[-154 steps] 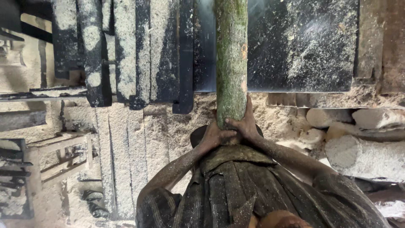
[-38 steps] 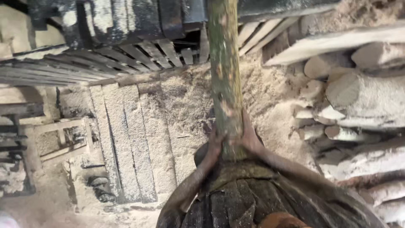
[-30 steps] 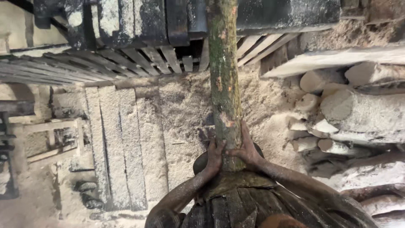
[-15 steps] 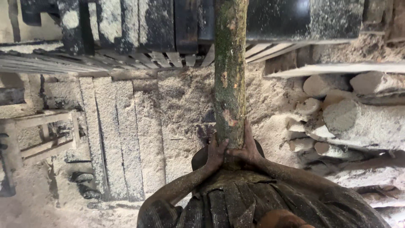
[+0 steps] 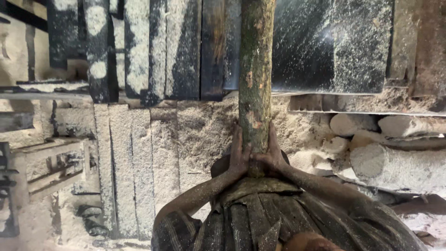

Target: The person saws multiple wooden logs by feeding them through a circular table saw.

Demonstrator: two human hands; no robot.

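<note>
2 hands: left hand (image 5: 239, 155), right hand (image 5: 273, 155) | clasp log (image 5: 255, 69) | planks (image 5: 134, 158) left

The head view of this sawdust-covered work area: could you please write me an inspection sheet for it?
Surface: dark machine table at top, heavily dusted with sawdust.
Job's things: long round log, bark greenish with pale patches, runs from the person's chest up onto the table.
Clutter: cut logs piled at right; sawdust-coated planks on the floor at left; wooden frame far left.
Grips: left hand and right hand both clasp the log's near end, one on each side.
Cables: nothing seen.
Surroundings: thick sawdust over the floor; striped sleeves dusted too.
</note>
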